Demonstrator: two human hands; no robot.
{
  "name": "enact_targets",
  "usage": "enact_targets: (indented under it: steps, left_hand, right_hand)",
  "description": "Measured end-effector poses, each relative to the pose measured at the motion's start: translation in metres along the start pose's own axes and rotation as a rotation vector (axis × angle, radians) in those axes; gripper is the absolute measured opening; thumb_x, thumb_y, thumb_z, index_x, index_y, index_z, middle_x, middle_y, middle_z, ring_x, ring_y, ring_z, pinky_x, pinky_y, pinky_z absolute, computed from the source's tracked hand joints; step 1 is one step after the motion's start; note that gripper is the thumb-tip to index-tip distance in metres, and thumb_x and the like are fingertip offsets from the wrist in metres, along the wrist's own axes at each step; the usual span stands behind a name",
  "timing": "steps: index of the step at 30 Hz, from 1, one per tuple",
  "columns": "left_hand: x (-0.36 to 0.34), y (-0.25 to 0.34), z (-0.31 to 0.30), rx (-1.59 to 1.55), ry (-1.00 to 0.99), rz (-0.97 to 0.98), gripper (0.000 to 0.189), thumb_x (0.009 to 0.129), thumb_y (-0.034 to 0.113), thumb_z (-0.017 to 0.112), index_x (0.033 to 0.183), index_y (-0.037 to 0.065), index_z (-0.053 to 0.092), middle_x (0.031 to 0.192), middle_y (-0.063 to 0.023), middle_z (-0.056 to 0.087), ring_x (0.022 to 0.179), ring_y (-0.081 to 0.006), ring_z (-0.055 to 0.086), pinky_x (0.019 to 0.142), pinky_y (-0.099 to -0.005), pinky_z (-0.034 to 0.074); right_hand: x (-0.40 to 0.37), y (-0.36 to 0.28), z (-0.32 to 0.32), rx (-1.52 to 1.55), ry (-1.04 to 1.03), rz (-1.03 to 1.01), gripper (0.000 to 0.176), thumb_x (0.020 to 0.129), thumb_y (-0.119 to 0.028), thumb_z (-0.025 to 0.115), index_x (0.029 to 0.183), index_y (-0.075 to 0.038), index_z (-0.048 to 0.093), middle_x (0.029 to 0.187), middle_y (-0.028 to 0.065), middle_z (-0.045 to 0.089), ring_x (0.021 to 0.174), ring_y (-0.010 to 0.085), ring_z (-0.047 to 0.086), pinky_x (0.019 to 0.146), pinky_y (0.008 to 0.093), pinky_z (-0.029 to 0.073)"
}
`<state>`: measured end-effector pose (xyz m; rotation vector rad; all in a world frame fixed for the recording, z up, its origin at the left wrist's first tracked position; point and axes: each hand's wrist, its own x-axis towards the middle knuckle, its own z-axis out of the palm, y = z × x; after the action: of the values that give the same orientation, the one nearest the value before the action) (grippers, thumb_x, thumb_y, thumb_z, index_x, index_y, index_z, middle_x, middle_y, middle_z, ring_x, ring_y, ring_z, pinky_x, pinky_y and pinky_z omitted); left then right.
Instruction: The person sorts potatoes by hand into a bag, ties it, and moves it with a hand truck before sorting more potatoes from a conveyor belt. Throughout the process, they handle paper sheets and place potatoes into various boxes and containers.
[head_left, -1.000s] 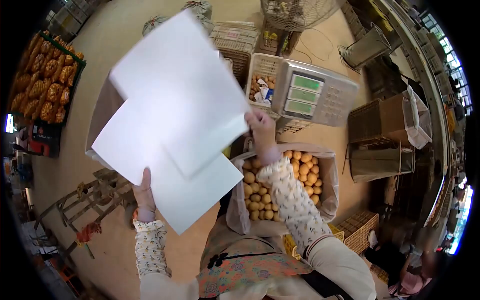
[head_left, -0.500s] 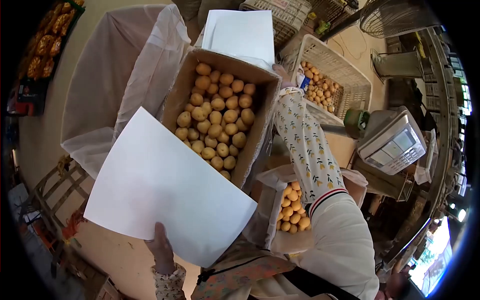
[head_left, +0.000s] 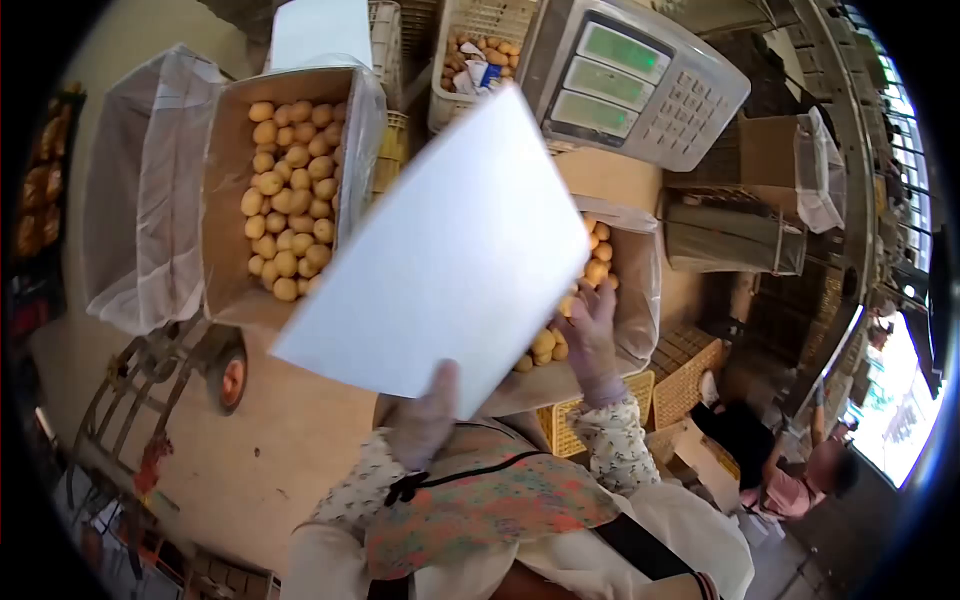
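In my left hand [head_left: 425, 415] is a large white sheet [head_left: 440, 250], paper or thin card, pinched at its lower edge with the thumb on top. The sheet is tilted and covers part of the right-hand box. My right hand [head_left: 592, 340] is over that lined box [head_left: 636, 300], at the right edge of the sheet. Its fingers are apart, close to the round yellow potato-like produce [head_left: 543, 345] inside; contact cannot be made out. To the left stands an open cardboard box [head_left: 225, 200] with a plastic liner, filled with similar round produce [head_left: 292, 200].
A digital scale [head_left: 645, 85] stands beyond the right-hand box. White sheets [head_left: 320, 35] lie behind the left box. A crate [head_left: 440, 100] holds more produce and a blue-white packet. At lower left is a hand cart [head_left: 150, 380]; a person [head_left: 790, 475] is at lower right.
My view has turned rightward, with the scale now nearer. The sheet has moved from the left box toward the right one. My right hand has left the left box's far rim.
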<state>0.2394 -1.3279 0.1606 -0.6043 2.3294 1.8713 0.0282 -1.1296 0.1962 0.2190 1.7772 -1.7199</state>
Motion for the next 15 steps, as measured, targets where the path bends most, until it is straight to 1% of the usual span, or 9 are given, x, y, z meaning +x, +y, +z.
enact_targets:
  steps: [1,2,4,8,9,10,12,14,15]
  left_hand:
    - [0.025,0.079,0.013,-0.226,0.228,-0.043,0.034,0.102,0.014,0.054,0.129,-0.006,0.052,0.126,-0.0118,0.057,0.115,-0.0202,0.053,0.1,-0.0333,0.044]
    - [0.025,0.09,0.035,-0.495,0.246,-0.133,0.034,0.101,0.018,0.055,0.126,-0.006,0.053,0.126,-0.0121,0.056,0.115,-0.0203,0.052,0.098,-0.035,0.044]
    - [0.013,0.068,0.072,-0.479,0.226,-0.16,0.034,0.1,0.017,0.057,0.125,-0.006,0.053,0.127,-0.0134,0.056,0.115,-0.0212,0.052,0.097,-0.0366,0.045]
    - [-0.022,0.048,0.101,0.153,0.231,-0.013,0.035,0.097,0.016,0.06,0.124,-0.004,0.053,0.124,-0.0145,0.057,0.114,-0.0217,0.054,0.095,-0.0375,0.046]
    - [-0.031,0.032,0.093,-0.021,0.274,-0.053,0.036,0.096,0.017,0.061,0.125,-0.003,0.053,0.127,-0.0149,0.056,0.116,-0.0231,0.054,0.097,-0.0383,0.045]
    - [-0.039,0.017,0.086,-0.196,0.325,-0.085,0.037,0.095,0.018,0.062,0.126,-0.002,0.053,0.129,-0.0153,0.056,0.117,-0.0245,0.054,0.098,-0.039,0.045]
    - [-0.049,-0.016,0.055,0.0,0.54,-0.13,0.05,0.097,0.026,0.061,0.137,-0.001,0.046,0.139,-0.0158,0.049,0.13,-0.0258,0.046,0.109,-0.037,0.038]
    - [-0.044,-0.058,0.029,-0.134,0.531,-0.203,0.055,0.099,0.03,0.058,0.141,0.0,0.042,0.143,-0.0154,0.046,0.133,-0.0263,0.043,0.111,-0.0366,0.035]
    - [-0.033,-0.069,0.021,-0.204,0.526,-0.237,0.057,0.1,0.031,0.057,0.143,0.0,0.04,0.144,-0.0152,0.044,0.135,-0.0266,0.041,0.112,-0.0364,0.034]
  right_hand:
    - [-0.011,0.007,-0.011,0.068,0.01,0.044,0.073,0.092,-0.028,0.064,0.151,-0.007,0.027,0.148,0.0141,0.034,0.129,0.0217,0.045,0.098,0.0343,0.047]
    - [-0.022,0.013,-0.022,0.137,0.024,0.087,0.065,0.094,-0.025,0.063,0.147,-0.006,0.032,0.144,0.0124,0.04,0.124,0.0201,0.049,0.094,0.0328,0.05]
    - [-0.038,0.019,-0.037,0.597,-0.002,0.254,0.041,0.089,-0.009,0.065,0.128,0.0,0.054,0.13,0.0123,0.055,0.104,0.0182,0.061,0.081,0.0279,0.052]
    - [0.013,0.083,-0.123,-0.241,0.134,-0.013,0.039,0.085,-0.011,0.069,0.121,-0.001,0.056,0.104,0.0135,0.069,0.094,0.0256,0.067,0.081,0.0345,0.054]
    - [0.04,0.095,-0.144,-0.512,0.178,-0.087,0.041,0.084,-0.011,0.069,0.121,0.0,0.055,0.099,0.0154,0.07,0.092,0.0299,0.068,0.083,0.0383,0.054]
    - [0.055,0.089,-0.147,-0.722,0.191,-0.1,0.046,0.084,-0.013,0.07,0.125,0.0,0.053,0.104,0.0191,0.069,0.097,0.0333,0.067,0.087,0.0415,0.052]
    - [0.074,0.099,-0.154,-1.034,0.314,-0.164,0.059,0.084,-0.016,0.07,0.135,-0.001,0.045,0.113,0.0242,0.065,0.105,0.0395,0.063,0.094,0.0449,0.049]
    - [0.069,0.097,-0.151,-1.146,0.404,-0.058,0.081,0.084,-0.029,0.071,0.149,-0.004,0.031,0.136,0.0261,0.052,0.123,0.0419,0.052,0.103,0.0487,0.042]
    - [0.053,0.084,-0.139,-1.224,0.41,-0.208,0.082,0.083,-0.033,0.071,0.149,-0.006,0.031,0.14,0.0255,0.048,0.127,0.0421,0.048,0.104,0.0516,0.039]
